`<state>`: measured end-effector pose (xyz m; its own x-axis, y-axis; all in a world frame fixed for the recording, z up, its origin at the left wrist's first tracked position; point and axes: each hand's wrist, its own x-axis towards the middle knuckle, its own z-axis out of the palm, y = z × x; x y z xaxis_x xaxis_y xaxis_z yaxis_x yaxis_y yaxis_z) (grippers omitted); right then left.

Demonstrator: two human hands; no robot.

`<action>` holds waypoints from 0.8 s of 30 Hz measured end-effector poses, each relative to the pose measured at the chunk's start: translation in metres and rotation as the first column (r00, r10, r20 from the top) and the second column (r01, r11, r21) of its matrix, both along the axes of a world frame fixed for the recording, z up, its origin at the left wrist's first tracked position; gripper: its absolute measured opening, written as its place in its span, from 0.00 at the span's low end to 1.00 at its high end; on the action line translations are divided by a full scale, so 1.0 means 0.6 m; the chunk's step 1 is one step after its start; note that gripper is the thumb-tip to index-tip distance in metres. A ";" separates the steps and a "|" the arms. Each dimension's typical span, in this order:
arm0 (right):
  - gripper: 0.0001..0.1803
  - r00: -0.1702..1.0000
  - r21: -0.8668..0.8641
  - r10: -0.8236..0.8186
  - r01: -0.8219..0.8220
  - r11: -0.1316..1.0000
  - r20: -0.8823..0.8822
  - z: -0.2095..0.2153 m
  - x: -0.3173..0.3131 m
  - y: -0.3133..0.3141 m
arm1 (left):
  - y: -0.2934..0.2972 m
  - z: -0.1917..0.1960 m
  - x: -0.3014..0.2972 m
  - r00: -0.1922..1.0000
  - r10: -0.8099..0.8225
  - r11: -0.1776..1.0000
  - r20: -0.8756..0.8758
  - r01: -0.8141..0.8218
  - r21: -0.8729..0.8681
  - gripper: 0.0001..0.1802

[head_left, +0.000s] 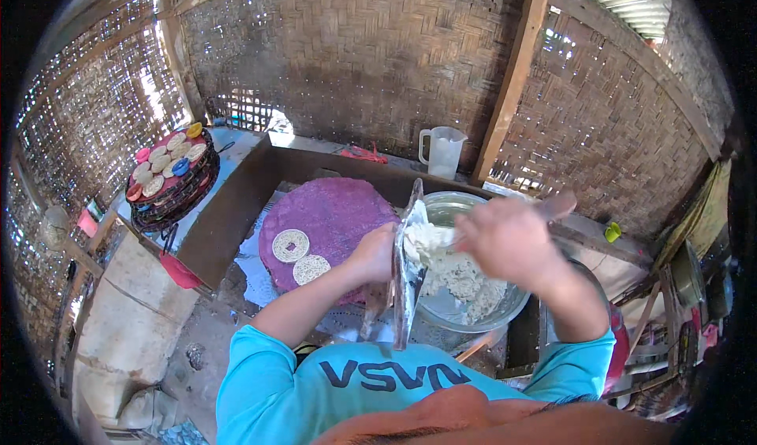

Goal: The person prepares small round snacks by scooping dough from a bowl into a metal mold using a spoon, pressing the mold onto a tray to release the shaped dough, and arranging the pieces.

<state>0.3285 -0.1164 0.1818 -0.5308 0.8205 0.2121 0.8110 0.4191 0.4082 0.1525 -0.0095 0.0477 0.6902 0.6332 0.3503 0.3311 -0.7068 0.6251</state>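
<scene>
My left hand (377, 252) is closed on the far-left side of a thin, worn board (408, 275) tipped up almost edge-on. A lump of soft white dough (420, 241) clings to the board's right face. My right hand (505, 236), blurred by motion, grips a tool with a wooden handle (557, 206); its working end is against the lump. Below both hands is a metal basin (451, 202) holding more crumbly white dough (473, 291). Left of it lies a round purple cloth-covered surface (327, 204) with a ring-shaped white piece (291, 244) and a flat white disc (312, 269).
At the left, stacked round trays (175, 200) carry several white discs and coloured plastic rings. A clear pitcher (444, 153) stands behind the basin, near a red plastic bag (364, 155). A small green cup (613, 232) is at the right. Woven walls (355, 66) enclose the space.
</scene>
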 end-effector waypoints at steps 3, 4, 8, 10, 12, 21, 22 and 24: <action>0.10 0.964 0.330 0.062 -0.149 0.932 0.258 -0.055 -0.026 -0.020 | 0.020 -0.007 0.013 0.999 0.048 0.989 0.013 -0.046 -0.141 0.22; 0.09 0.947 0.396 0.147 -0.256 0.882 0.285 -0.066 -0.023 -0.019 | 0.025 -0.011 0.012 0.999 0.050 0.990 0.017 -0.047 -0.135 0.22; 0.10 0.977 0.342 0.215 -0.206 0.917 0.012 -0.017 0.020 -0.044 | 0.046 -0.040 -0.005 0.997 0.042 0.999 0.064 -0.044 0.028 0.21; 0.09 0.986 0.439 0.142 -0.088 0.894 -0.091 0.013 0.047 -0.066 | 0.051 -0.040 -0.012 0.994 0.090 0.993 0.066 -0.085 -0.083 0.21; 0.08 0.983 0.448 0.080 0.002 0.894 -0.163 0.028 0.045 -0.058 | 0.042 -0.032 0.001 0.993 0.081 0.994 0.081 -0.074 -0.080 0.21; 0.07 0.974 0.346 0.227 -0.204 0.916 -0.025 -0.034 0.023 -0.018 | 0.027 -0.019 0.045 0.979 0.071 0.996 -0.191 -0.058 0.074 0.21; 0.07 0.966 0.355 0.259 -0.249 0.901 0.020 -0.043 0.017 -0.015 | 0.025 -0.011 0.047 0.980 0.065 0.996 -0.190 -0.051 0.078 0.21; 0.07 0.973 0.366 0.230 -0.225 0.903 0.031 -0.051 0.017 -0.023 | 0.022 0.003 0.052 0.980 0.047 0.998 -0.194 -0.056 -0.039 0.16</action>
